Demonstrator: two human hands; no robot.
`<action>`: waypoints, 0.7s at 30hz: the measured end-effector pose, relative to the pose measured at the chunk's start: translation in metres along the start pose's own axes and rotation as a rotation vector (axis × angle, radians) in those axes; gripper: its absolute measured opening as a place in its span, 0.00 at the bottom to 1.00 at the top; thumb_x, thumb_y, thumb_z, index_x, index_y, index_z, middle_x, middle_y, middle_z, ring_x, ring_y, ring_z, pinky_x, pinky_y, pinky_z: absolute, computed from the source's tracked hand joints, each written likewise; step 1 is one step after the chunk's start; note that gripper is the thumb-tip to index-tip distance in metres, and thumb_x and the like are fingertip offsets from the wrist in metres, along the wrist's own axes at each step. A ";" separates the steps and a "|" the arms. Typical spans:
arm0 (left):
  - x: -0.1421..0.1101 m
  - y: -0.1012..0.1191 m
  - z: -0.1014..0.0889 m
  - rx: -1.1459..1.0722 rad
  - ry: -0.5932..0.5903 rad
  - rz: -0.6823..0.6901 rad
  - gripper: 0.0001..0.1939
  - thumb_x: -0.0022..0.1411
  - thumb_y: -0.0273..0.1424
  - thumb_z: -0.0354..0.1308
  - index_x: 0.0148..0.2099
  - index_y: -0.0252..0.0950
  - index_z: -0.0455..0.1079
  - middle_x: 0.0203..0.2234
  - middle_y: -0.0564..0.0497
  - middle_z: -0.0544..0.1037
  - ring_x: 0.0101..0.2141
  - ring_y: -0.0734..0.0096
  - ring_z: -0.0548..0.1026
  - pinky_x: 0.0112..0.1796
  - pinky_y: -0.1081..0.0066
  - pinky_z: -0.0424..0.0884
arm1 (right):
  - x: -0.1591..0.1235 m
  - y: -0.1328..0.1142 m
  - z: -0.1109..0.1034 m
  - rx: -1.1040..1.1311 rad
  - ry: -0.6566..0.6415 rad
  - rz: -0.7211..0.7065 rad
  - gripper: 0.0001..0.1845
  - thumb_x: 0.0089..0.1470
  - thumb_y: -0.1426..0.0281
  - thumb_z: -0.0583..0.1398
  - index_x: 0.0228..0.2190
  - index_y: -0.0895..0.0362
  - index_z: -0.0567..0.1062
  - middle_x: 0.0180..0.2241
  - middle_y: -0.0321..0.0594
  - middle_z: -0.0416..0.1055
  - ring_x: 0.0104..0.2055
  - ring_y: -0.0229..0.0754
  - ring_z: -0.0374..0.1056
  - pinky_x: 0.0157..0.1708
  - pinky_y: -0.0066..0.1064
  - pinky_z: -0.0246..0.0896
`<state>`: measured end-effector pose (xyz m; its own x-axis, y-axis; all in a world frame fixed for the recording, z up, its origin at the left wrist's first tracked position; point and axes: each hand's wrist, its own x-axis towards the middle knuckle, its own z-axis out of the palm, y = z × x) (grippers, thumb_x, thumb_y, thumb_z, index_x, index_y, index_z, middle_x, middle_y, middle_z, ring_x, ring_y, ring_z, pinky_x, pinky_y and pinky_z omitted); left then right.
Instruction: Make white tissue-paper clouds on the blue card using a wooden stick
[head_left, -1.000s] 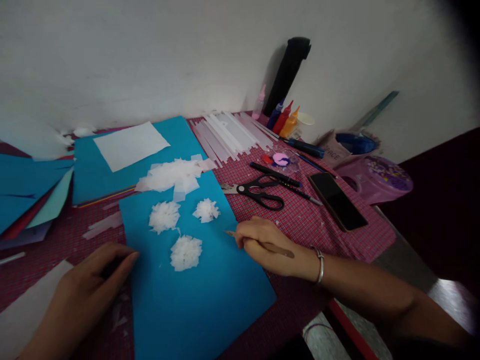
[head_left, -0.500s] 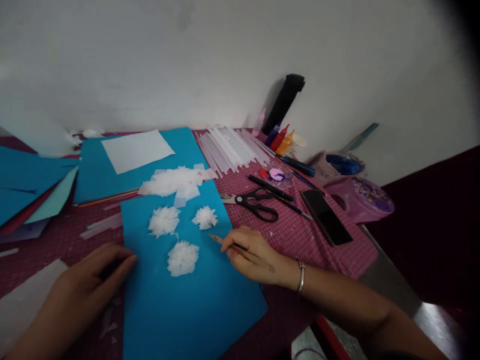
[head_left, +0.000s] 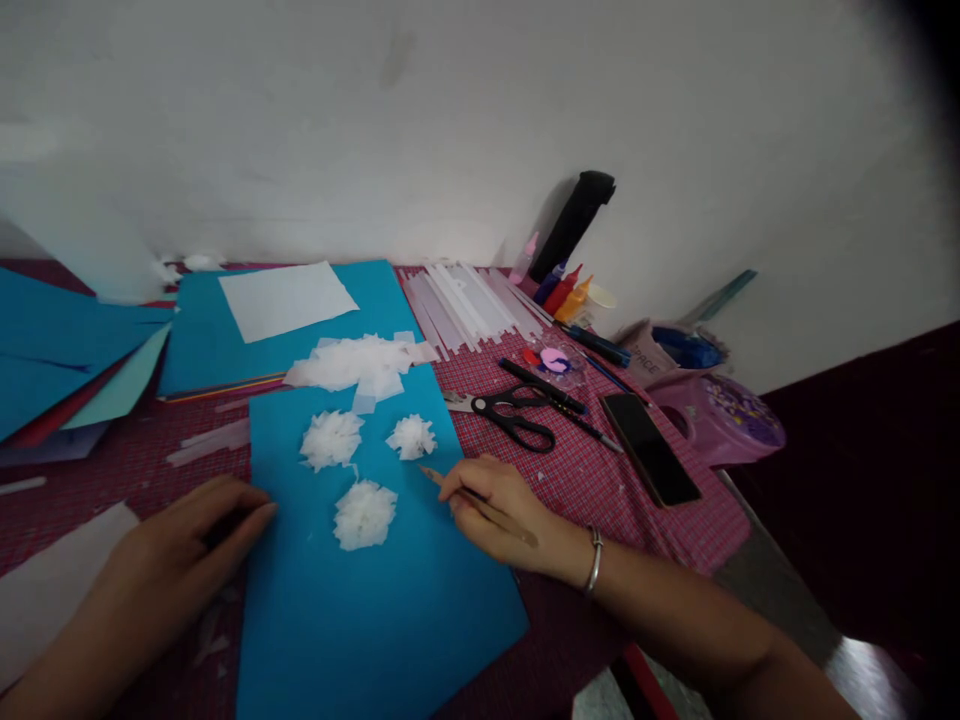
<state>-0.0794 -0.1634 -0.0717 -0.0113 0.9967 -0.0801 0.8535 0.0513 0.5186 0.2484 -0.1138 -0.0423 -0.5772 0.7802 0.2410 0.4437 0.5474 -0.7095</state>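
My left hand rests at the left edge of a blue sheet, fingers loosely bent, thumb apart, nothing in them. A thin brown pencil-like stick with a pointed tip is pinched in my right hand, over the sheet's right side. Its tip points toward a small white paper flower, just below it. Two larger white paper flowers, one at the upper left and one lower down, lie on the same sheet. White tissue pieces are heaped along its top edge.
Black-handled scissors, pens, a phone and a paint palette lie to the right. Paper strips and paint bottles are by the wall. A pink mug stands at the table's right edge.
The camera view has shifted slightly. Both hands keep nearly the same places over the blue sheet, and the stick is still in my right hand.
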 end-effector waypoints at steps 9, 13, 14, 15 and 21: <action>-0.001 0.008 -0.005 -0.027 -0.023 0.050 0.20 0.60 0.52 0.47 0.37 0.42 0.68 0.32 0.54 0.75 0.30 0.67 0.74 0.32 0.70 0.67 | -0.014 -0.006 0.001 -0.068 0.025 -0.096 0.09 0.44 0.80 0.54 0.26 0.55 0.71 0.20 0.30 0.69 0.21 0.33 0.62 0.28 0.26 0.51; 0.000 0.015 -0.008 -0.046 -0.030 0.070 0.20 0.60 0.51 0.47 0.36 0.40 0.69 0.32 0.52 0.75 0.32 0.65 0.74 0.34 0.68 0.67 | -0.024 -0.015 0.004 -0.031 -0.024 -0.119 0.09 0.42 0.80 0.53 0.25 0.56 0.69 0.20 0.30 0.69 0.21 0.33 0.62 0.28 0.27 0.52; 0.000 0.016 -0.009 -0.050 -0.027 0.079 0.20 0.60 0.50 0.47 0.35 0.40 0.69 0.32 0.52 0.74 0.32 0.65 0.74 0.34 0.68 0.67 | -0.027 -0.016 0.005 -0.019 -0.032 -0.128 0.09 0.41 0.80 0.53 0.25 0.56 0.69 0.20 0.30 0.69 0.21 0.33 0.63 0.28 0.27 0.52; 0.000 0.018 -0.010 -0.053 -0.025 0.089 0.20 0.60 0.50 0.47 0.35 0.40 0.69 0.31 0.52 0.74 0.32 0.65 0.73 0.34 0.68 0.67 | -0.029 -0.017 0.007 -0.010 -0.044 -0.141 0.09 0.41 0.80 0.53 0.25 0.56 0.69 0.21 0.30 0.70 0.21 0.33 0.63 0.28 0.27 0.52; 0.000 0.018 -0.009 -0.050 -0.046 0.099 0.18 0.62 0.47 0.47 0.36 0.39 0.68 0.31 0.52 0.73 0.32 0.65 0.72 0.34 0.68 0.66 | -0.040 -0.024 0.018 0.016 -0.098 -0.249 0.11 0.37 0.79 0.52 0.27 0.56 0.68 0.20 0.29 0.69 0.19 0.32 0.61 0.28 0.29 0.51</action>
<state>-0.0685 -0.1615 -0.0545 0.0968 0.9932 -0.0642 0.8222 -0.0434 0.5676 0.2486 -0.1637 -0.0474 -0.7316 0.5882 0.3447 0.2690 0.7136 -0.6468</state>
